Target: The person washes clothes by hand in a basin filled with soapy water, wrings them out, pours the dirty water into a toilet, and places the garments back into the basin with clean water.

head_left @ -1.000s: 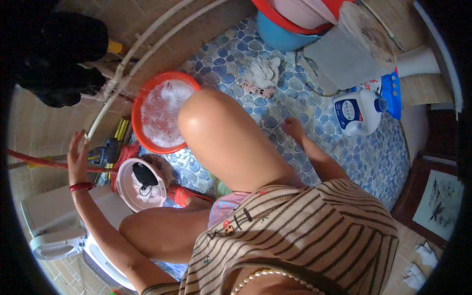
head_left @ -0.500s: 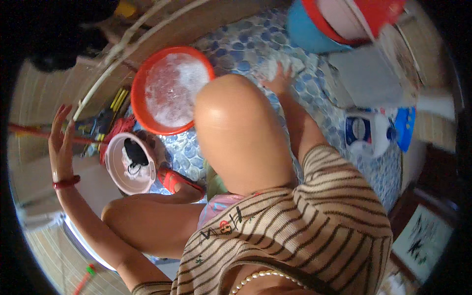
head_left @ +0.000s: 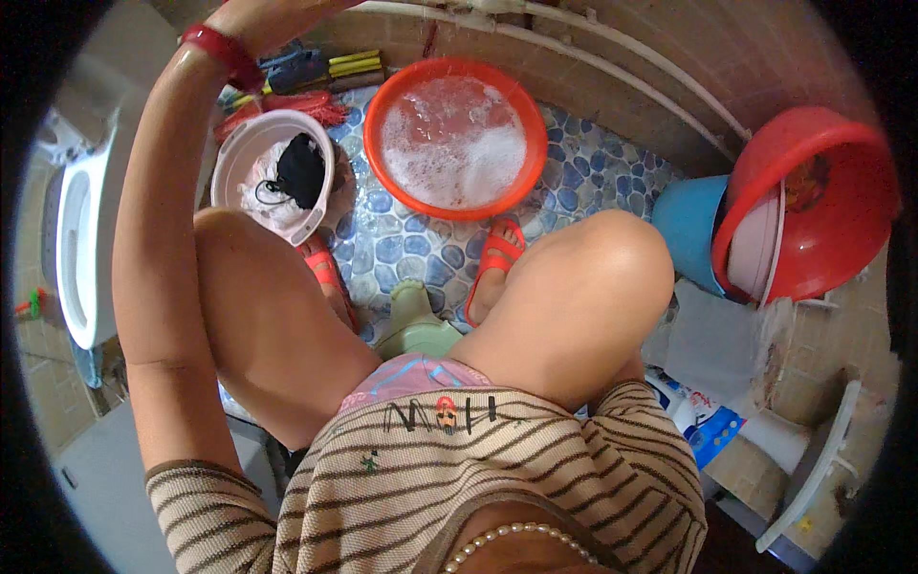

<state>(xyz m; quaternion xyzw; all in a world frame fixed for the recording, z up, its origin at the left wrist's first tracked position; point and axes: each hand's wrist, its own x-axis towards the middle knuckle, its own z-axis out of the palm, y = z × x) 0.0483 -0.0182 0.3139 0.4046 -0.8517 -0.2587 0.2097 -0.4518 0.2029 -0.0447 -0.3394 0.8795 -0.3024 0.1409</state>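
Observation:
My left arm reaches up past the left knee. At the top edge, my left hand (head_left: 287, 13) shows only in part, its fingers cut off by the picture's edge and nothing visible in it. Below it stands a pale pink bucket (head_left: 325, 206) with a black garment (head_left: 300, 172) and whitish cloth (head_left: 260, 187) inside. An orange-red basin (head_left: 537, 143) of foamy water sits ahead on the floor. My right forearm goes down behind the right thigh, which hides it, and my right hand is out of sight.
Blue and red tubs (head_left: 690, 230) lean together at the right. White pipes (head_left: 641, 48) run along the far wall. A pale green stool (head_left: 421, 337) is beneath me on the pebble-patterned floor (head_left: 402, 251). A white bottle with a blue label (head_left: 703, 426) lies at the lower right.
My view has swung right. My left hand has risen toward the top edge. My right hand, earlier spread on a pale cloth on the floor, has dropped out of sight behind my leg.

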